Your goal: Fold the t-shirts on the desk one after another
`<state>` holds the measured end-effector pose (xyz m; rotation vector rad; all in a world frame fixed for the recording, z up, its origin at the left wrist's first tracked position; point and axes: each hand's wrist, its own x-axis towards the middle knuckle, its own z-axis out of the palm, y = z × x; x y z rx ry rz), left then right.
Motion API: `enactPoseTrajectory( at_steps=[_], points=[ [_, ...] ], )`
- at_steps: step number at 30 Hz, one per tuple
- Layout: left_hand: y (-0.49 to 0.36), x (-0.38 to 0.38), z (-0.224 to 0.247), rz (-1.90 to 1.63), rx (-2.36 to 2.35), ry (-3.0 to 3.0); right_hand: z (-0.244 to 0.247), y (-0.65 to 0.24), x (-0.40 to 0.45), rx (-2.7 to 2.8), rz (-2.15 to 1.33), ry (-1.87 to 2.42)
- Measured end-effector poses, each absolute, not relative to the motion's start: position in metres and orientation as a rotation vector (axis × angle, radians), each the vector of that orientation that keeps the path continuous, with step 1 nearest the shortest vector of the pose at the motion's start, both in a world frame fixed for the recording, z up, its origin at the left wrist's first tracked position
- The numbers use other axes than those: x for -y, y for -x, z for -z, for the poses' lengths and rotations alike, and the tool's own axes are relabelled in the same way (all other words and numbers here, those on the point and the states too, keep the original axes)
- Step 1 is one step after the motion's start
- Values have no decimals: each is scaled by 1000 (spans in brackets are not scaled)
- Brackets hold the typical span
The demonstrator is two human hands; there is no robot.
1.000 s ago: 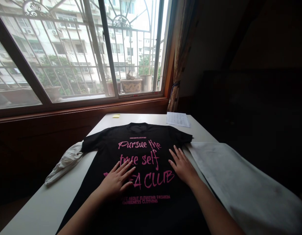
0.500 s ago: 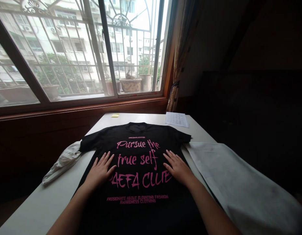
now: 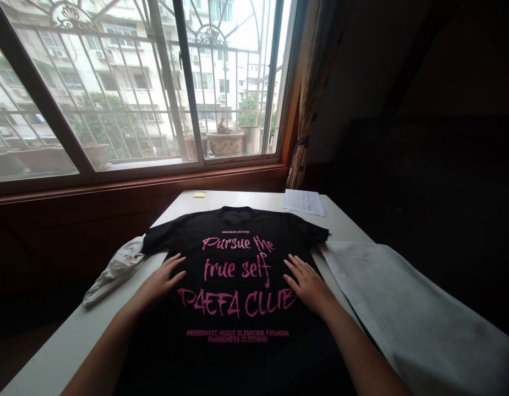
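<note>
A black T-shirt with pink lettering lies spread flat, front up, its collar toward the window. My left hand rests on the shirt's left side, fingers stretched out, palm down. On the opposite side, my right hand lies flat with its fingers apart, beside the end of the printed words. Neither hand grips the fabric. Light grey cloth lies beside the shirt on the right. A crumpled pale cloth sticks out past the left sleeve.
The white table holds the clothes. A yellow sticky note and printed papers lie at its far edge. Beyond stands a barred window with a curtain at its right. The room's right side is dark.
My left hand has slid outward toward the shirt's left edge, uncovering the first letter of the large bottom word. My right hand stays nearly in place. The whole view has shifted slightly.
</note>
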<state>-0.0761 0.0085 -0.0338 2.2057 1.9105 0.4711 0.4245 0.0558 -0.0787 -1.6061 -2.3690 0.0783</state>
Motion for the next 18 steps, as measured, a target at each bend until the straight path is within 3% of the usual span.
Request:
enactPoseTrajectory(
  at_steps=[7,13,18],
  points=[
    [173,-17,13,-378,-2609,-1900,80,-425,-57,2364,-61,1604],
    [204,-17,53,-270,-2614,-1651,75,-422,-54,2355,-57,1598],
    [193,-8,49,-289,-2608,-1669,74,-422,-53,2289,32,1634]
  ],
)
